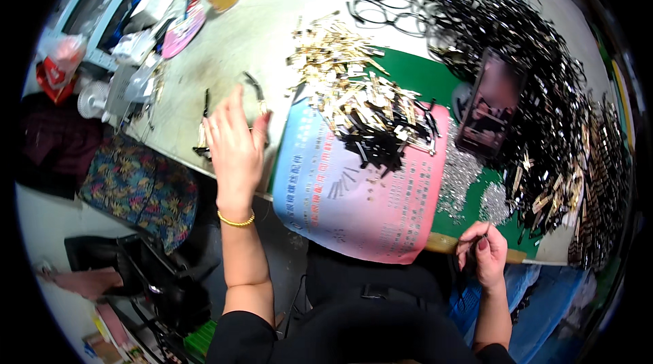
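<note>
1 pair of glasses (255, 86), prob. near whole by the look of it, lies L on the table (170, 92), part-hidden by the L hand (235, 136): arm reaching out, fingers straight, thumb apart; can't tell if touching. Mid-table, lots of loose gold parts (326, 58) & silver bits (462, 180), seemingly unused. R hand (484, 255), curled at near edge, pinches a dark item (471, 259), kind unclear. Far R, big pile of frames (530, 44), stage unclear.
</note>
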`<state>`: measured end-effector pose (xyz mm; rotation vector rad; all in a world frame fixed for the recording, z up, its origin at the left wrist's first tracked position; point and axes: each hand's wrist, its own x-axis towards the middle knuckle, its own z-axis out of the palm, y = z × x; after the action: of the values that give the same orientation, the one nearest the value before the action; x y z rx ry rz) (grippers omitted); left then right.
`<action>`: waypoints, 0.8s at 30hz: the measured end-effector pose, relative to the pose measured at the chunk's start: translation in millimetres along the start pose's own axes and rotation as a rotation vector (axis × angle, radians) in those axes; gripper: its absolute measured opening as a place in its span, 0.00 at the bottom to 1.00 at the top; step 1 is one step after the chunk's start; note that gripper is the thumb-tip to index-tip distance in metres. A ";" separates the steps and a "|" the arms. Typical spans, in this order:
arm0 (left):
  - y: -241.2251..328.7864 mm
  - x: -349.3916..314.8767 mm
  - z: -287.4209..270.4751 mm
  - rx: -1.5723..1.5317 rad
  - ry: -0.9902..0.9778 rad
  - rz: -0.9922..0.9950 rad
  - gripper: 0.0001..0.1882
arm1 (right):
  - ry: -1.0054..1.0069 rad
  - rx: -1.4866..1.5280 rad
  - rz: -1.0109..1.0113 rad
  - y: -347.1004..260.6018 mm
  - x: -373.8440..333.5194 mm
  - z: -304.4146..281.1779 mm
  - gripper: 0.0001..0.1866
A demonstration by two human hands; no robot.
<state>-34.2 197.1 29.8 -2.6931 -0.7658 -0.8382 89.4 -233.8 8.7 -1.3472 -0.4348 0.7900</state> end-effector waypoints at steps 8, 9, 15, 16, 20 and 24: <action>-0.6 107.2 95.6 -0.123 -0.478 0.072 0.20 | -0.097 -0.304 -0.082 -29.1 13.8 6.5 0.06; -8.7 107.6 104.6 -0.085 -0.414 0.085 0.18 | -0.108 -0.336 -0.050 -36.0 7.5 2.6 0.07; -21.1 92.5 113.7 -0.093 -0.150 0.245 0.13 | 0.271 -0.957 -0.132 -70.4 -19.1 -58.5 0.10; -22.2 92.8 106.8 -0.133 -0.117 0.235 0.12 | 0.368 -1.120 -0.127 -74.6 -14.2 -68.5 0.11; 17.2 91.0 60.4 -0.183 -0.119 0.106 0.11 | 0.431 -1.538 -0.160 -93.4 14.2 -72.9 0.11; 65.1 38.9 -14.9 -0.592 -0.150 -0.107 0.09 | 0.571 -1.560 -0.076 -100.2 20.9 -92.4 0.14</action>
<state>21.2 153.3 61.1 -3.2897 -0.7980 -1.0297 192.9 -285.3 83.9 -2.8436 -0.6513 -0.2143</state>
